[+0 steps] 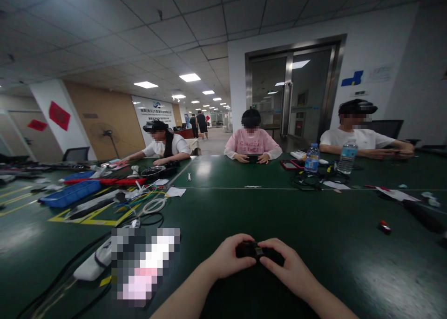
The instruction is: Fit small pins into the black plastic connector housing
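My left hand and my right hand are both closed, thumbs and fingers curled round a small black object between them. A little yellowish patch shows at its middle; its ends are hidden by my fingers, and I cannot make out its kind. Both hands are low over the green table, close to its surface. Left of my left forearm lies a pixelated flat item, its near end pink and white.
On the left are a white power strip, tangled cables and a blue tray. Water bottles stand at the far right. A small red-and-black item lies right of my hands. Three people in headsets sit across the table.
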Demonstrator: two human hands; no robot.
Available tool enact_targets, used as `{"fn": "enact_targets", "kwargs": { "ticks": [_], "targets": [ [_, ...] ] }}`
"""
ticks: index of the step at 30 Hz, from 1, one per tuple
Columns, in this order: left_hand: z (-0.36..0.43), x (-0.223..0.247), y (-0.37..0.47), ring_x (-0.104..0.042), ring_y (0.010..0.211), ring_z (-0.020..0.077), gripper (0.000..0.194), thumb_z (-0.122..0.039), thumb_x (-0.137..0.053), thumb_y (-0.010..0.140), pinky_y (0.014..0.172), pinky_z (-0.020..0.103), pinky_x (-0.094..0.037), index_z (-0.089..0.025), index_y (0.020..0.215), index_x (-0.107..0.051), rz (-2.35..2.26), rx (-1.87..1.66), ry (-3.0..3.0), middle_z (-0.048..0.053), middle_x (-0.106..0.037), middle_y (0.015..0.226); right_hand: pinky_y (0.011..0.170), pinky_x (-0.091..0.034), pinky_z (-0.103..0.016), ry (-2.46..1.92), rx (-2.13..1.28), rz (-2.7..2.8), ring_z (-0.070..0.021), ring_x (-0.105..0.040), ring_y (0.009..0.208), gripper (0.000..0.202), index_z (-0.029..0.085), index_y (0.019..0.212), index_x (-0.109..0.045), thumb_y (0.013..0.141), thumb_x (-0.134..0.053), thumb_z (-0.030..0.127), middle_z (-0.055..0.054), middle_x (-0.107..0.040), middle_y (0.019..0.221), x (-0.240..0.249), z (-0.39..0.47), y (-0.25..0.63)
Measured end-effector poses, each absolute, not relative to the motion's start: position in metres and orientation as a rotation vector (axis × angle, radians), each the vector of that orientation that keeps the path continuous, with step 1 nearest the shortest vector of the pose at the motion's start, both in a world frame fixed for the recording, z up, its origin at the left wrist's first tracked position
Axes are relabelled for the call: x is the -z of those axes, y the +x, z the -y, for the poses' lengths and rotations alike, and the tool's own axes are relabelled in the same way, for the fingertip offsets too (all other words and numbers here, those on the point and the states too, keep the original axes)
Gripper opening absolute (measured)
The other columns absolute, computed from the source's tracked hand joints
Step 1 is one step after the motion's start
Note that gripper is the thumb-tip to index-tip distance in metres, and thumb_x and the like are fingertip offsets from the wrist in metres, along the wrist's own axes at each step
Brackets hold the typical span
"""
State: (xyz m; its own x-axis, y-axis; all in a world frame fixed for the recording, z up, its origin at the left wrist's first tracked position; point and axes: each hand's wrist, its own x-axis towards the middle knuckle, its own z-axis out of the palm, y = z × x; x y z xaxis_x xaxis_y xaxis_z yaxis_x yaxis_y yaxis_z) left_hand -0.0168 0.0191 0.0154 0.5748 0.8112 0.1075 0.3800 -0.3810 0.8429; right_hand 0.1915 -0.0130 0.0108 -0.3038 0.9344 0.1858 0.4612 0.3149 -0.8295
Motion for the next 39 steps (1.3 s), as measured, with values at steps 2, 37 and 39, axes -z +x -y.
{"fn": "enact_targets", "kwargs": {
  "ticks": [2, 37, 39],
  "targets": [
    [-0.0188, -0.0164, -0.0168, -0.056, 0.094, 0.0195, 0.043, -0.027, -0.067, 0.071, 0.084, 0.033, -0.045, -0.022, 0.112, -0.055, -0.956, -0.649, 1.996, 0.004, -0.06, 0.105, 0.09, -0.044, -0.034, -1.237, -0.892, 1.899, -0.0219, -0.056, 0.102, 0.024, 0.027, 0.103, -0.063, 0.08, -0.057, 0.033, -0.002, -0.062, 0.105, -0.0103, 0.0124, 0.1914],
    [-0.0183, -0.017, -0.0157, -0.057, 0.09, 0.0185, 0.04, -0.029, -0.064, 0.072, 0.082, 0.031, -0.045, -0.021, 0.111, -0.055, -0.992, -0.615, 2.089, 0.004, -0.061, 0.102, 0.088, -0.045, -0.034, -1.208, -0.854, 1.928, -0.0218, -0.059, 0.098, 0.021, 0.024, 0.099, -0.065, 0.078, -0.06, 0.028, -0.004, -0.064, 0.1, -0.0101, 0.0114, 0.1908],
    [-0.0183, -0.0175, -0.0153, -0.057, 0.089, 0.018, 0.04, -0.028, -0.064, 0.072, 0.08, 0.03, -0.046, -0.021, 0.11, -0.055, -0.997, -0.625, 2.092, 0.003, -0.061, 0.101, 0.087, -0.045, -0.034, -1.194, -0.846, 1.931, -0.022, -0.059, 0.097, 0.021, 0.024, 0.098, -0.065, 0.078, -0.061, 0.027, -0.004, -0.064, 0.099, -0.0094, 0.0112, 0.1908]
  ]
}}
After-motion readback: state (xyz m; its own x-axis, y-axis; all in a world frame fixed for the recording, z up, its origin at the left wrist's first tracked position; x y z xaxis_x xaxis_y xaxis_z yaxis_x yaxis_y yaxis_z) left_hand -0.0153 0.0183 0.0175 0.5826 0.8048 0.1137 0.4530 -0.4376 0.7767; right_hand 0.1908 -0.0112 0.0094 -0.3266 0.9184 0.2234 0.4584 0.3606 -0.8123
